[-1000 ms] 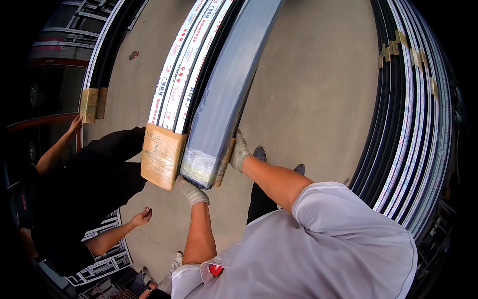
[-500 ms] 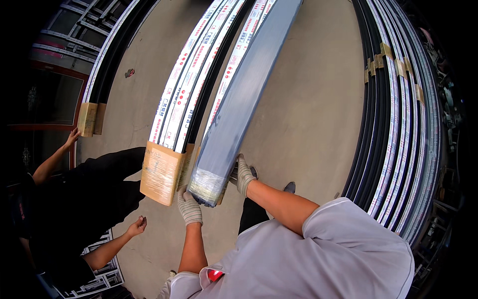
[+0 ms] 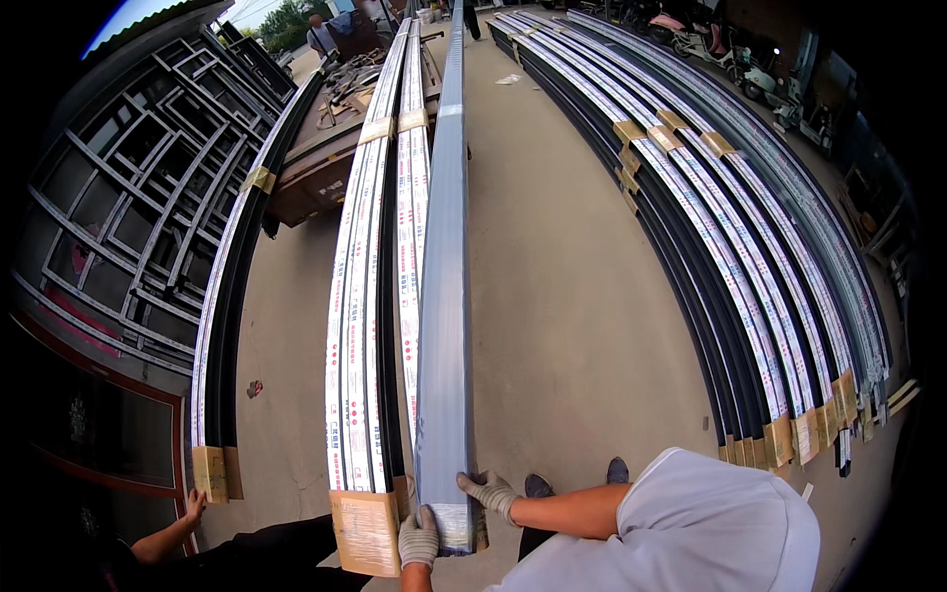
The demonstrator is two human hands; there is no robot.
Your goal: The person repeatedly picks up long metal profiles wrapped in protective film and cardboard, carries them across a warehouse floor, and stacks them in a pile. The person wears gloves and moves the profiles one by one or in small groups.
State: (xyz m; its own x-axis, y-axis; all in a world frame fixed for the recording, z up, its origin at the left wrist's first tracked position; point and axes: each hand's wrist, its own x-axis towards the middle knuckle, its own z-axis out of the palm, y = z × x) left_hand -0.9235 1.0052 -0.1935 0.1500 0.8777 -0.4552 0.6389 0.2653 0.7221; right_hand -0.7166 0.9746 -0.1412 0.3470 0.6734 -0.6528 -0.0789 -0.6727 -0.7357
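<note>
Concrete floor (image 3: pixel 572 345) stretches beneath a long grey-wrapped bundle (image 3: pixel 444 345), which runs away from the worker (image 3: pixel 700 523) just right of white-filmed lengths (image 3: pixel 353 395). It looks heavy, stiff yet prone to sag, and probably slippery. Gloved, the left hand (image 3: pixel 418 540) and right hand (image 3: pixel 489 495) clasp opposite sides of its near end, by the clear-wrapped tip (image 3: pixel 455 523), seemingly the surest hold.

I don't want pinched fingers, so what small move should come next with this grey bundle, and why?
Perhaps ease the grey bundle slightly right: your left hand sits between it and the neighbouring cardboard sleeve, while your right hand holds the bundle's right edge.
</note>
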